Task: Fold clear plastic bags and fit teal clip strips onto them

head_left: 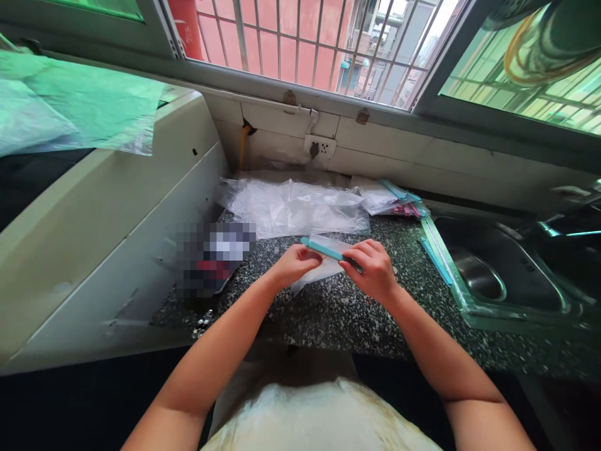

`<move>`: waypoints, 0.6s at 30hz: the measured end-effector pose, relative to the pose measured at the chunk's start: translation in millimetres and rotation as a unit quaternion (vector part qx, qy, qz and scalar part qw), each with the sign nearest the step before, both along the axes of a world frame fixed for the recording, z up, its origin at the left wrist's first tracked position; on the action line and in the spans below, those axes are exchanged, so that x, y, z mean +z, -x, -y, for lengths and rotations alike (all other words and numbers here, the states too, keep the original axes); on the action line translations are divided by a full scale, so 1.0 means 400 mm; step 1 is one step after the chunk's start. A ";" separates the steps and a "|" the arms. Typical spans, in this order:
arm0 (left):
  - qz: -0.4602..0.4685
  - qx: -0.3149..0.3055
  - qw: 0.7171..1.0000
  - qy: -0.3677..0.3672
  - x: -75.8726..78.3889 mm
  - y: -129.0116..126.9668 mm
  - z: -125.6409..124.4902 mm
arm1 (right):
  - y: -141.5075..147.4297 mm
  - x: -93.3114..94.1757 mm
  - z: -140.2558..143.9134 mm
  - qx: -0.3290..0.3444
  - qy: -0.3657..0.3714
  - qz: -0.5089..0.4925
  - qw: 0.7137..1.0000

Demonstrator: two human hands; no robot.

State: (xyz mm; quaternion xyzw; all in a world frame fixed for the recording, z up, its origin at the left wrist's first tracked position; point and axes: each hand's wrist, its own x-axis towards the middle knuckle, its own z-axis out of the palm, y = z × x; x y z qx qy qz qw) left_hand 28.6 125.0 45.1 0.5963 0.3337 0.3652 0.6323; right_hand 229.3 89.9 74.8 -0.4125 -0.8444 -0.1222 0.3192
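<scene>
Head view looks down on a clear zip bag (323, 260) with a teal sealing strip (323, 249) along its top edge, held just above the speckled bench (338, 313) between both hands. Left hand (295, 263) pinches the strip near its left end, fingers curled closed on it; right hand (373, 266) is closed on the strip's right end, thumb and fingertips pressed over it. The strip runs slanting between the two hands, its left end a little higher in the picture, and the bag's clear body hangs below it toward the bench between the wrists.

Beyond the hands, toward the wall, lies a crumpled heap of clear plastic sheeting (295, 207). To its right sits a small pile of more zip bags (399, 200) with teal and pink strips, near the corner of a steel sink (498, 275). Left of the hands a blurred-out object (213, 257) rests on the bench beside a white appliance casing (117, 238). A wall socket (320, 149) sits under the barred window (310, 37)
</scene>
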 end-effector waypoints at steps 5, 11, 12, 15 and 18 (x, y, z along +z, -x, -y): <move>-0.015 -0.002 1.000 0.006 0.000 -0.002 0.002 | -0.012 -0.015 0.001 -0.005 -0.008 0.003 1.000; 0.007 -0.017 1.000 -0.005 0.004 0.000 0.001 | -0.014 -0.024 -0.001 -0.013 -0.013 0.013 1.000; 0.007 -0.014 1.000 -0.005 0.003 0.002 0.000 | -0.014 -0.025 -0.001 -0.014 -0.012 0.014 1.000; 0.002 0.014 1.000 0.010 -0.013 0.005 -0.005 | -0.014 -0.026 -0.002 -0.010 -0.017 0.020 1.000; 0.030 0.039 0.998 0.043 -0.042 0.002 -0.012 | -0.013 -0.027 -0.002 -0.010 -0.025 0.026 0.999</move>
